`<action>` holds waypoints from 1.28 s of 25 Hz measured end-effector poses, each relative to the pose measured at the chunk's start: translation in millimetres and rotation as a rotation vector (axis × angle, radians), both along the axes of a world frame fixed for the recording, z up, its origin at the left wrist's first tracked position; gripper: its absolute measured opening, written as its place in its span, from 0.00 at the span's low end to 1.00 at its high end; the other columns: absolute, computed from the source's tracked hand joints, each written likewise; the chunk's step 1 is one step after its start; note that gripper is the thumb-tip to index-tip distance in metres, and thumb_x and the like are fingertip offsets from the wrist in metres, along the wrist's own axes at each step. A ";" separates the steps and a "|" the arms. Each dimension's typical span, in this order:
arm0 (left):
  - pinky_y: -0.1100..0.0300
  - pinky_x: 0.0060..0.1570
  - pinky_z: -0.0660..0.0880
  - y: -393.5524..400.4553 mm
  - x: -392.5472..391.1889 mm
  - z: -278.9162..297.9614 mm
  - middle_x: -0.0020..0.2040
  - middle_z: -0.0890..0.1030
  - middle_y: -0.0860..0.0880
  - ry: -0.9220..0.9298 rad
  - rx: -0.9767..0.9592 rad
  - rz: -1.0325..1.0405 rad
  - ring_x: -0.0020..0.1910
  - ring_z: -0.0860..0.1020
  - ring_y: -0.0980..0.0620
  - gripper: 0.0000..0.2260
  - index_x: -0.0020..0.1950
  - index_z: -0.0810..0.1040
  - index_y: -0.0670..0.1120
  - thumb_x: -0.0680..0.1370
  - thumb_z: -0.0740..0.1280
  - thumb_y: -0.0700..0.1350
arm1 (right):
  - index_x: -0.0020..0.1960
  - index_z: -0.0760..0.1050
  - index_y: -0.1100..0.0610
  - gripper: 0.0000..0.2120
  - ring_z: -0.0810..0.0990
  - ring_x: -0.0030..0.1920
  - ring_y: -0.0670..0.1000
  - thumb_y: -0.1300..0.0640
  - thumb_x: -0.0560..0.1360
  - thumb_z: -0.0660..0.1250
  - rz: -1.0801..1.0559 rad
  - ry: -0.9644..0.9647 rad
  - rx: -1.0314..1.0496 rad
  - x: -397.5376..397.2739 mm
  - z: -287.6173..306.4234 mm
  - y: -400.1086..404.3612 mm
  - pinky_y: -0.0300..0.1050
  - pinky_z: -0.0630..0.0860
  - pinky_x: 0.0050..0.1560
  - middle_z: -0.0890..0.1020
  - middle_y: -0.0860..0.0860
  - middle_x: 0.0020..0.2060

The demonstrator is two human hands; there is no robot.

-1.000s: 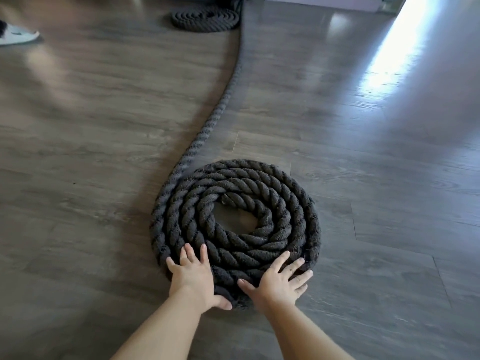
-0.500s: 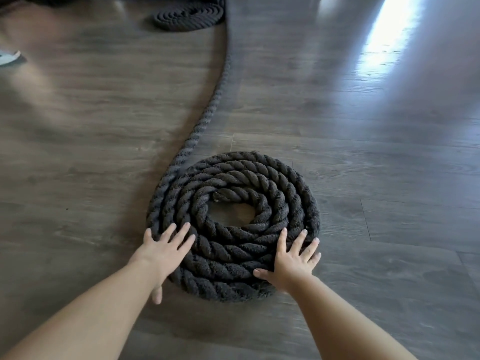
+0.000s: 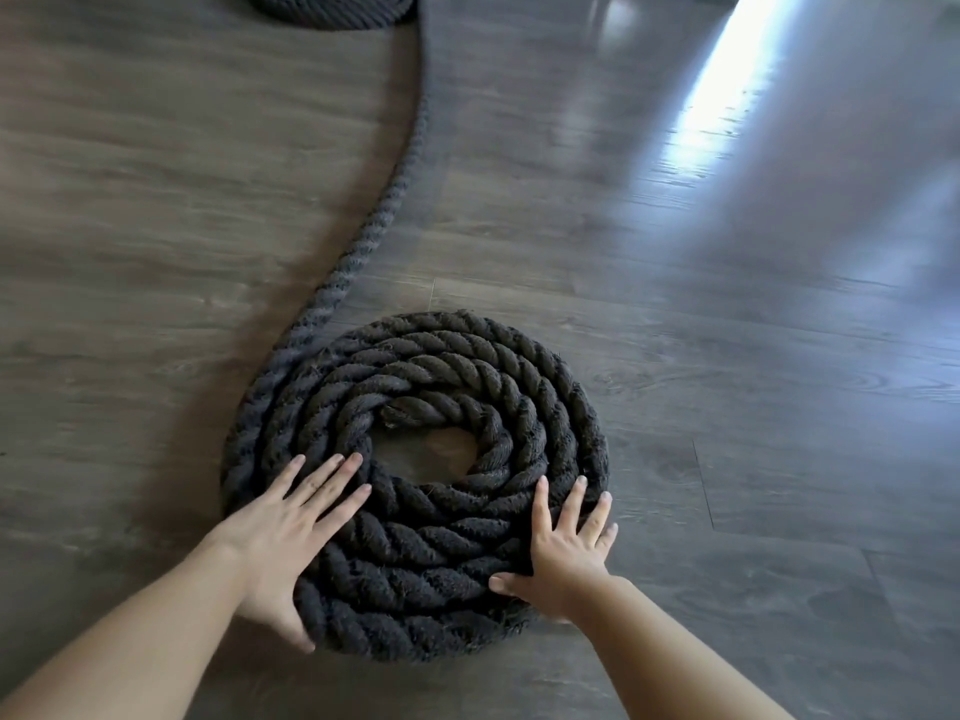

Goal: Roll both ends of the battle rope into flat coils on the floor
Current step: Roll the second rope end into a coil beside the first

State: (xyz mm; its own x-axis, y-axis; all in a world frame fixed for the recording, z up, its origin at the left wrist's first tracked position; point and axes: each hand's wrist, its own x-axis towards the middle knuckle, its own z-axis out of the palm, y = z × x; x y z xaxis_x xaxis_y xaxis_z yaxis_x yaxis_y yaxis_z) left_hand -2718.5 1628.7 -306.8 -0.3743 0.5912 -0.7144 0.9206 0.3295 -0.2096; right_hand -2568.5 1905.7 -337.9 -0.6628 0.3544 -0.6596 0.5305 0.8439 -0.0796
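Observation:
A thick black battle rope lies on the wooden floor. Its near end forms a flat coil (image 3: 467,387) of several turns with a small open centre. My left hand (image 3: 288,532) lies flat on the coil's left near side, fingers straight, thumb down against the outer edge. My right hand (image 3: 563,550) presses flat on the right near side, fingers spread. From the coil's left side the loose rope (image 3: 387,200) runs away to a second coil (image 3: 332,7) at the top edge, only partly in view.
Dark grey wood-plank floor (image 3: 727,407) all around. A bright streak of light falls across the floor at the upper right.
Both hands have slid further onto the coil and apart, left going left and right going right. The view has moved closer to the coil, and the far coil has shifted toward the top edge.

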 end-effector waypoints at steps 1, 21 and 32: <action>0.36 0.68 0.25 -1.0 -2.8 -2.0 0.68 0.16 0.38 -0.027 0.018 0.006 0.68 0.19 0.37 0.66 0.70 0.18 0.44 0.58 0.52 0.86 | 0.75 0.23 0.53 0.64 0.25 0.68 0.75 0.25 0.66 0.65 0.009 -0.011 0.002 -5.8 1.2 4.0 0.72 0.37 0.70 0.25 0.67 0.71; 0.35 0.70 0.29 84.6 -42.1 -15.4 0.74 0.22 0.44 -0.125 0.335 0.305 0.70 0.20 0.45 0.65 0.73 0.24 0.42 0.61 0.56 0.84 | 0.81 0.42 0.53 0.46 0.35 0.78 0.58 0.28 0.74 0.54 -0.591 0.356 0.048 -148.6 2.9 5.3 0.61 0.37 0.75 0.38 0.60 0.78; 0.42 0.67 0.21 81.5 -160.5 -13.3 0.72 0.18 0.48 -0.218 0.296 -0.108 0.70 0.19 0.48 0.65 0.75 0.24 0.45 0.60 0.55 0.85 | 0.80 0.40 0.55 0.52 0.35 0.77 0.59 0.22 0.69 0.46 -0.323 0.379 0.236 -190.1 -16.0 59.3 0.62 0.33 0.73 0.38 0.62 0.78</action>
State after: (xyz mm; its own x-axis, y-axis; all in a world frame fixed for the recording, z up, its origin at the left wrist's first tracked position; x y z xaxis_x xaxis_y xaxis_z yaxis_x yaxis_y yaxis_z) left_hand -2879.0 1710.2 -320.1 -0.1568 0.8116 -0.5627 0.9657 0.2454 0.0849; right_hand -2758.5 1965.0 -353.9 -0.6713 0.6889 -0.2734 0.7367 0.6607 -0.1438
